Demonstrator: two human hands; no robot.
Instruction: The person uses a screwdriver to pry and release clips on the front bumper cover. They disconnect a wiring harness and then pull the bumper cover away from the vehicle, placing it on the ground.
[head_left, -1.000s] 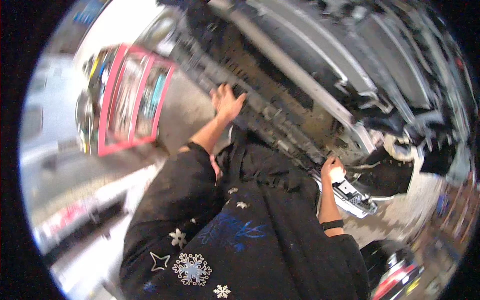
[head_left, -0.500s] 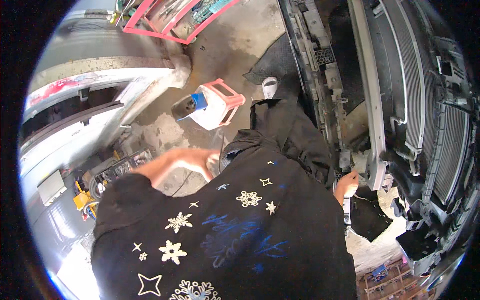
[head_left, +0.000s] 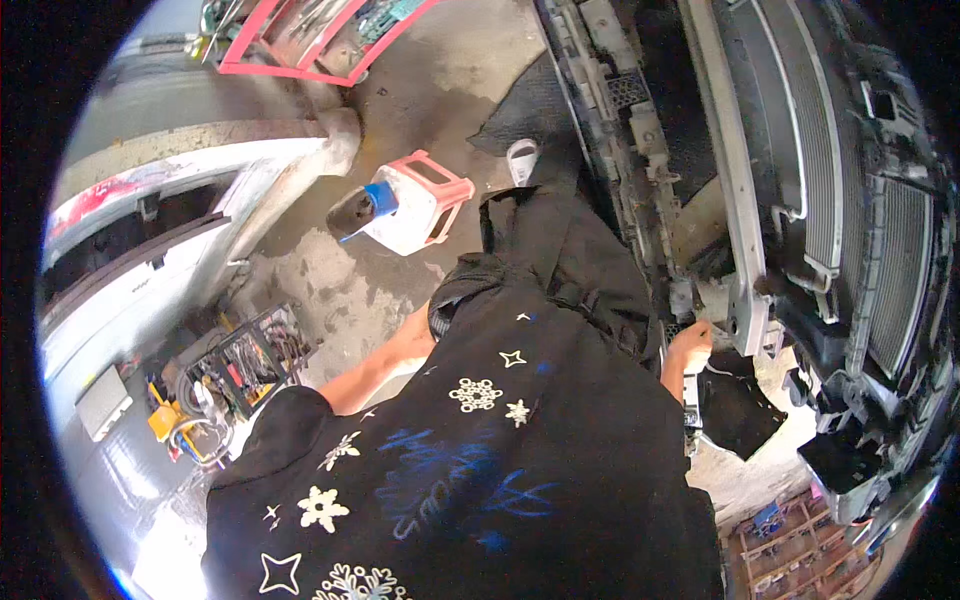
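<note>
I am crouched at the stripped front of a car (head_left: 740,200), and my black shirt with white snowflakes fills the lower middle. My right hand (head_left: 690,348) reaches into the lower front frame beside a grey bracket, fingers curled against the metal; whether it holds anything is not visible. My left hand (head_left: 412,340) lies by my lap, its fingers hidden behind a fold of black cloth. The bare radiator (head_left: 820,150) stands to the right of the frame. A loose black plastic piece (head_left: 740,400) lies just below my right hand.
A white stool with a red top (head_left: 420,205) stands on the concrete floor ahead. A tray of tools and cables (head_left: 250,360) lies at my left. A red rack (head_left: 320,40) is far ahead, a black mat (head_left: 530,105) under the car, a crate (head_left: 790,540) at lower right.
My left arm has come down from the car's underside to my lap. My head has turned, bringing the floor and the stool into view. My right hand stays at the frame.
</note>
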